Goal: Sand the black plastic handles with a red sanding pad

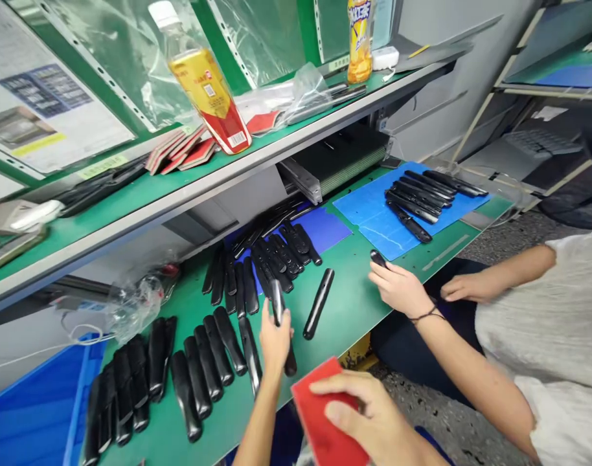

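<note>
My left hand [275,340], over the green table, is closed around a long glossy black part [276,301] that points away from me. In my right hand [374,411] is a flat red pad [325,408], gripped between thumb and fingers close to the camera. A loose black part [319,303] lies on the table just right of my left hand. Beyond that hand is a heap of similar black parts [279,252], partly on a blue sheet [325,230]. More black parts [199,375] stand in rows to the left.
At the right, a co-worker's hand [405,291] holds a small black piece. Several black parts lie on a light blue mat [368,213]. Bottles [208,90] and red pads [184,149] rest on the shelf [276,152] above the table. A blue bin [38,401] stands at left.
</note>
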`<state>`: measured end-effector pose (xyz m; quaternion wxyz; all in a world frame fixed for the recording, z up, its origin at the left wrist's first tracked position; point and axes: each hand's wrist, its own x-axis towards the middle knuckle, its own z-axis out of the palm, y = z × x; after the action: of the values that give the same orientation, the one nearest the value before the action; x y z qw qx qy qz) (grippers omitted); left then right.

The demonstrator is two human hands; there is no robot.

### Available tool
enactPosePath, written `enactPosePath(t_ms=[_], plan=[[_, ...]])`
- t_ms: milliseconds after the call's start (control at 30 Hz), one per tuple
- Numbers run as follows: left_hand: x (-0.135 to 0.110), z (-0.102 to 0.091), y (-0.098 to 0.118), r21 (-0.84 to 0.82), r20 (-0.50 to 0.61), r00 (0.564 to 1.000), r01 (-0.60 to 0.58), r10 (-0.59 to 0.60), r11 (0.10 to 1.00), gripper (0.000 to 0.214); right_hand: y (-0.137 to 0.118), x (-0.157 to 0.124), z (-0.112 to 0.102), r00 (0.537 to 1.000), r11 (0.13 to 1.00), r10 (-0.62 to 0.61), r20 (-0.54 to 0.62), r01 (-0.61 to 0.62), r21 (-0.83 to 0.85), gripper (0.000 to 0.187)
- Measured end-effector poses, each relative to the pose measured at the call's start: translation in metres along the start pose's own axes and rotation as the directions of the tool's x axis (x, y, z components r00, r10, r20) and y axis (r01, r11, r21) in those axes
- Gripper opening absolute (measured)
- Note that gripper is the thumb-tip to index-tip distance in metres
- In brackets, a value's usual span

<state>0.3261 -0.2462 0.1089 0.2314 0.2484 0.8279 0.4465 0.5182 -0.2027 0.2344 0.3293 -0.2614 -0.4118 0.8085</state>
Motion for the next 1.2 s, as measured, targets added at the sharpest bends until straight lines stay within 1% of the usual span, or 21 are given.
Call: enactPosePath(t_ms=[67,133,233,333,400,467,533,600,633,667,700,733,767,800,867,933,967,1033,1100,1133,1200], plan=[[-0.015,0.017,-0.024,0.227,-0.079,0.997,-0.006,0.024,0.974,0.065,-0.018,0.024,-0.029,0.996,1.0,0.003,-0.088,-0.004,-0.013,0.029],[-0.023,0.023,-0.043,0.402,-0.143,0.988,-0.002,0.065,0.915,0.057,-0.035,0.055,-0.051,0.986,1.0,0.005,-0.167,-0.01,-0.03,0.029],[-0.02,0.011,-0.061,0.559,-0.189,0.974,0.003,0.123,0.829,0.049,-0.053,0.095,-0.067,0.966,0.998,0.009,-0.258,-0.024,-0.052,0.027],[-0.01,-0.012,-0.069,0.627,-0.176,0.972,-0.014,0.159,0.779,0.047,-0.062,0.108,-0.068,0.947,0.998,-0.008,-0.321,-0.011,-0.057,0.032],[-0.006,-0.019,-0.067,0.639,-0.169,0.97,-0.026,0.173,0.769,0.047,-0.063,0.094,-0.064,0.934,0.998,-0.026,-0.357,0.007,-0.055,0.036],[-0.004,-0.006,-0.058,0.62,-0.135,0.972,-0.07,0.194,0.781,0.048,-0.058,0.061,-0.057,0.92,0.998,-0.03,-0.391,0.008,-0.057,0.034],[-0.005,0.027,-0.043,0.557,-0.025,0.974,-0.175,0.227,0.812,0.047,-0.045,0.016,-0.051,0.907,0.998,-0.02,-0.421,-0.008,-0.065,0.039],[-0.007,0.069,-0.025,0.445,0.117,0.961,-0.277,0.252,0.851,0.051,-0.022,-0.03,-0.049,0.897,0.996,-0.001,-0.443,-0.037,-0.077,0.073],[-0.009,0.089,-0.016,0.388,0.159,0.956,-0.289,0.246,0.875,0.053,-0.009,-0.05,-0.051,0.89,0.995,0.012,-0.455,-0.054,-0.078,0.09],[-0.01,0.104,-0.009,0.333,0.181,0.957,-0.278,0.228,0.901,0.054,0.004,-0.066,-0.056,0.88,0.995,0.028,-0.473,-0.068,-0.068,0.101],[-0.012,0.113,-0.003,0.277,0.191,0.961,-0.25,0.201,0.928,0.054,0.017,-0.077,-0.063,0.865,0.997,0.048,-0.5,-0.075,-0.033,0.105],[-0.014,0.115,0.001,0.217,0.194,0.966,-0.211,0.17,0.953,0.053,0.027,-0.083,-0.071,0.851,0.997,0.076,-0.519,-0.078,0.017,0.108],[-0.017,0.111,0.002,0.15,0.197,0.971,-0.168,0.137,0.974,0.052,0.036,-0.085,-0.08,0.831,0.994,0.107,-0.545,-0.074,0.081,0.107],[-0.021,0.101,0.002,0.074,0.202,0.974,-0.123,0.106,0.99,0.05,0.042,-0.083,-0.086,0.813,0.986,0.144,-0.565,-0.068,0.154,0.103],[-0.033,0.067,-0.003,-0.095,0.225,0.974,-0.017,0.038,0.995,0.046,0.051,-0.072,-0.09,0.805,0.952,0.237,-0.544,-0.08,0.297,0.083],[-0.048,0.027,-0.009,-0.263,0.267,0.963,0.119,-0.046,0.957,0.043,0.058,-0.062,-0.076,0.842,0.916,0.294,-0.452,-0.114,0.384,0.06],[-0.055,0.007,-0.011,-0.336,0.295,0.951,0.192,-0.091,0.922,0.043,0.063,-0.059,-0.064,0.872,0.915,0.295,-0.391,-0.14,0.377,0.054],[-0.067,-0.027,-0.013,-0.452,0.351,0.922,0.318,-0.162,0.834,0.05,0.076,-0.057,-0.033,0.931,0.966,0.203,-0.303,-0.14,0.219,0.054],[-0.075,-0.055,-0.011,-0.538,0.389,0.901,0.391,-0.191,0.747,0.059,0.092,-0.057,0.0,0.98,0.995,0.036,-0.195,-0.054,-0.086,0.062],[-0.078,-0.067,-0.009,-0.587,0.416,0.887,0.431,-0.202,0.685,0.062,0.098,-0.055,0.014,0.992,0.975,-0.027,-0.123,-0.001,-0.223,0.066],[-0.081,-0.089,-0.006,-0.682,0.496,0.845,0.523,-0.203,0.511,0.064,0.104,-0.045,0.036,0.997,0.922,-0.082,-0.01,0.072,-0.38,0.071]])
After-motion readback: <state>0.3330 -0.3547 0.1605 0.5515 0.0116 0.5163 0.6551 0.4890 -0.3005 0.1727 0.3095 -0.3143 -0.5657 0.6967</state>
